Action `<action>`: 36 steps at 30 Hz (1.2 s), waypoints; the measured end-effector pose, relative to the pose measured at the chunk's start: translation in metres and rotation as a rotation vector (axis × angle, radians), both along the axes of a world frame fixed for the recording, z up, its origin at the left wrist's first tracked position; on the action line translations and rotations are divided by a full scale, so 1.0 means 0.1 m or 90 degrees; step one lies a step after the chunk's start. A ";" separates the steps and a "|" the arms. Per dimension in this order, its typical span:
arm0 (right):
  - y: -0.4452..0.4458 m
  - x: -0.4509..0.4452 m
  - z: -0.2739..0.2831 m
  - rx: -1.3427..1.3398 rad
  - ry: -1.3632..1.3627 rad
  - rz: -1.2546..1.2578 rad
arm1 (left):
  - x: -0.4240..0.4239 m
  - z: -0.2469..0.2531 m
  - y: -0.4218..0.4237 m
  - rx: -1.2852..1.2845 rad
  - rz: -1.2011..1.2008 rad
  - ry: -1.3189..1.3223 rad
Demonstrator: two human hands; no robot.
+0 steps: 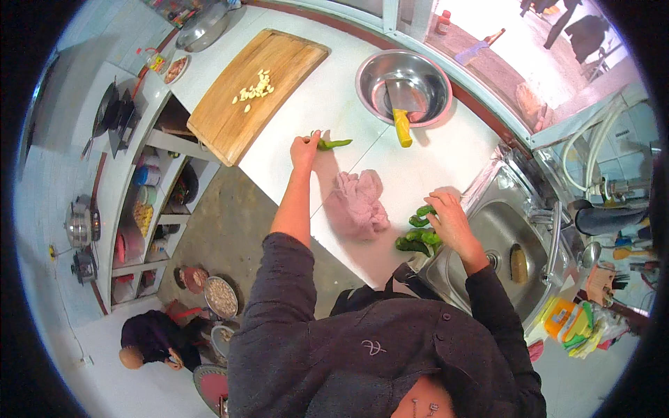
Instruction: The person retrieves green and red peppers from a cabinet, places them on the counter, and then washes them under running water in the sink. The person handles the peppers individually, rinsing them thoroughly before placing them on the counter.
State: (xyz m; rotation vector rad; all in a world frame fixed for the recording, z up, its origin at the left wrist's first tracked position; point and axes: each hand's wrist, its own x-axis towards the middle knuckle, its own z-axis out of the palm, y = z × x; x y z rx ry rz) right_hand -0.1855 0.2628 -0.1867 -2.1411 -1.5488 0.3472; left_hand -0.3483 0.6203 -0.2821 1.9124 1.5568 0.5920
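My left hand (pixel 304 152) pinches a long green pepper (pixel 337 143) by its stem end, above the white countertop (pixel 292 120) near the cutting board's corner. My right hand (pixel 453 222) is at a small pile of green peppers (pixel 418 240) beside the sink. One green pepper (pixel 426 210) lies between its thumb and fingers; whether they grip it is not clear. A crumpled pink cloth (pixel 360 204) rests on the counter between my hands. Peeled garlic cloves (pixel 256 90) are scattered over the wooden cutting board (pixel 225 125).
A metal bowl (pixel 372 65) at the back holds a cleaver (pixel 403 125) with a yellow handle sticking out over the rim. Right of me, the steel sink (pixel 491 219) contains a brown elongated object (pixel 518 264). A person (pixel 157 339) bends over containers on the floor at lower left.
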 end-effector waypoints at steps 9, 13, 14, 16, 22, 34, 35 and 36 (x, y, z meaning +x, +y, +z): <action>-0.17 -0.32 0.41 0.126 0.107 -0.049 | -0.07 0.43 -0.61 -0.044 -0.179 -0.208; -0.23 -0.52 0.66 0.204 0.109 -0.078 | -0.01 1.41 -1.92 -0.056 -0.448 -0.333; -0.26 -0.59 0.71 0.188 0.196 -0.071 | -0.05 1.52 -2.17 0.001 -0.495 -0.330; -0.35 -0.70 0.80 0.166 0.335 -0.038 | -0.07 1.76 -2.65 0.075 -0.542 -0.399; -1.15 -0.98 1.07 0.229 0.381 -0.112 | -0.11 2.26 -3.43 -0.067 -0.597 -0.402; -4.14 -1.11 0.98 0.255 0.185 -0.363 | 0.53 2.21 -6.06 -0.740 -0.789 -0.325; -4.45 -1.15 0.95 0.257 0.187 -0.394 | 0.59 2.17 -6.35 -0.790 -0.820 -0.294; -4.74 -1.21 0.93 0.264 0.193 -0.417 | 0.62 2.15 -6.61 -0.832 -0.844 -0.258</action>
